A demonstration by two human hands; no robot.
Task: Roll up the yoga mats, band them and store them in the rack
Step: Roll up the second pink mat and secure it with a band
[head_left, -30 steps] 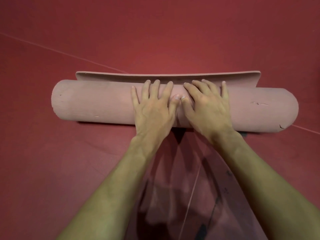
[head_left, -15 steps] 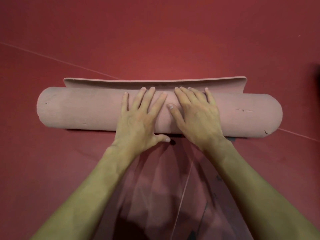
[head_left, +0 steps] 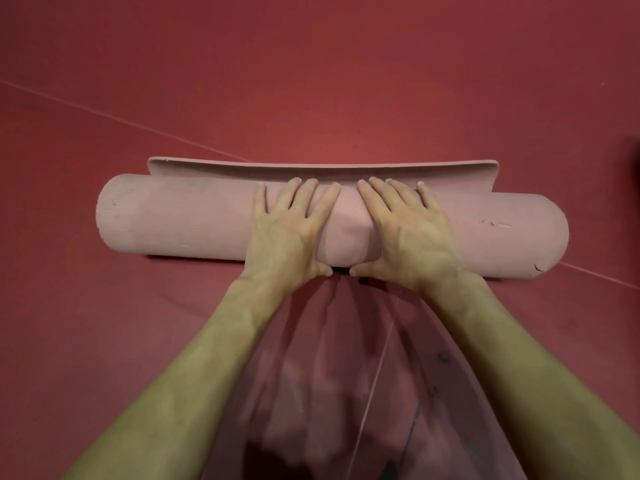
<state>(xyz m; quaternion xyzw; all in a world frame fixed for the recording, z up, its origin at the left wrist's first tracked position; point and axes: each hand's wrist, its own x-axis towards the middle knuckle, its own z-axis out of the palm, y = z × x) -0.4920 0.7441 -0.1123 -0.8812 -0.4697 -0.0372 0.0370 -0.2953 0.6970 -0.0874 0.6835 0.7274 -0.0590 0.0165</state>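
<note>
Red floor [head_left: 311, 81] carries the pink yoga mat [head_left: 180, 216], nearly all rolled; left hand [head_left: 291, 230] and right hand [head_left: 412, 230], fingers flat, now press wider apart, thumbs dropped behind, one short flap [head_left: 311, 168] left

a single head-worn view looks forward and steeply down at the red floor [head_left: 311, 71], which fills the frame from edge to edge. both forearms [head_left: 180, 393] enter from the bottom corners and reach up to the middle, where the left hand [head_left: 287, 233] and right hand [head_left: 412, 237] lie close below the lens. the rolled yoga mat [head_left: 173, 216] runs across the frame just above centre, its ends bowed by the wide-angle lens. a dark shape [head_left: 635, 157] is cut off by the right edge.
</note>
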